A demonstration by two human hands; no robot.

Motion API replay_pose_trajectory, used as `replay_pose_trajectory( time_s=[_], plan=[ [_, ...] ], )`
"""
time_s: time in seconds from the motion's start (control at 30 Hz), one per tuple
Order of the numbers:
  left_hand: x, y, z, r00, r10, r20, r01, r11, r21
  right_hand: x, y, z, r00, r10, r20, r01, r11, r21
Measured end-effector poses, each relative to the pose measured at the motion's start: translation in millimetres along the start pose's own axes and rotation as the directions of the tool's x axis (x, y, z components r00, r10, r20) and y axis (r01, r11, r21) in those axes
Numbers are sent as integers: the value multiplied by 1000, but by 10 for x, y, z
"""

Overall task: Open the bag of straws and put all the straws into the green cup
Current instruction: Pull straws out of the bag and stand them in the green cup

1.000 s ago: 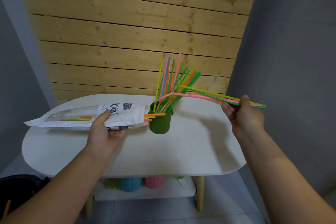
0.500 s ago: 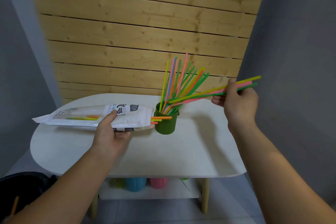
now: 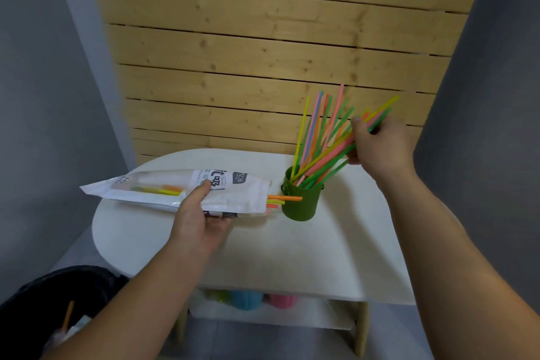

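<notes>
The green cup [image 3: 301,202] stands on the white table [image 3: 292,248], with several coloured straws [image 3: 317,131] fanning up out of it. My right hand [image 3: 377,146] grips a small bunch of straws whose lower ends sit inside the cup. My left hand [image 3: 201,219] holds the white straw bag [image 3: 175,190] flat just above the table, left of the cup. A few orange and yellow straws [image 3: 283,199] stick out of the bag's open right end, reaching the cup's side.
A wooden slat wall rises behind the table, with grey walls on both sides. Blue, pink and green cups [image 3: 248,299] sit on the shelf under the table. A black bin [image 3: 58,310] stands at the lower left.
My right hand swung the held straws from lying level at the right to tilting steeply, with their lower ends now down in the cup. The left hand and bag kept their place.
</notes>
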State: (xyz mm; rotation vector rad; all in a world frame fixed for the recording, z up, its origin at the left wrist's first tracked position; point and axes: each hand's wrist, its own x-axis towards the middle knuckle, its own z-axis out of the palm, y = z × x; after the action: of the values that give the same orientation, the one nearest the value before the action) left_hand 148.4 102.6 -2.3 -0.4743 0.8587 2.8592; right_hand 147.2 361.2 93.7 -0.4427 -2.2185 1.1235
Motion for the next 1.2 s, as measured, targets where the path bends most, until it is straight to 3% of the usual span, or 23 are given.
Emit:
replay_pose_trajectory(
  time_s=[0.27, 0.4, 0.6, 0.87, 1.1, 1.2],
  plan=[
    [-10, 19, 2, 1000, 5, 18, -5, 1000, 7, 42, 49, 298, 993, 8, 119, 5, 994, -110],
    [0, 22, 18, 1000, 0, 14, 0, 1000, -6, 46, 91, 401, 997, 10, 71, -2, 994, -107],
    [-7, -5, 28, 1000, -3, 25, 3, 1000, -3, -57, 96, 511, 999, 36, -29, -35, 999, 32],
    [-26, 13, 35, 999, 20, 49, -19, 1000, -10, -110, 187, 601, 998, 11, -60, -4, 992, 125],
    [-33, 21, 45, 999, -5, 39, 6, 1000, -23, -116, 272, 593, 1000, -25, -3, 25, 999, 44],
    [-44, 36, 56, 999, -2, 42, 3, 1000, -24, -164, 216, 481, 996, -76, -45, 76, 997, -1]
  ],
)
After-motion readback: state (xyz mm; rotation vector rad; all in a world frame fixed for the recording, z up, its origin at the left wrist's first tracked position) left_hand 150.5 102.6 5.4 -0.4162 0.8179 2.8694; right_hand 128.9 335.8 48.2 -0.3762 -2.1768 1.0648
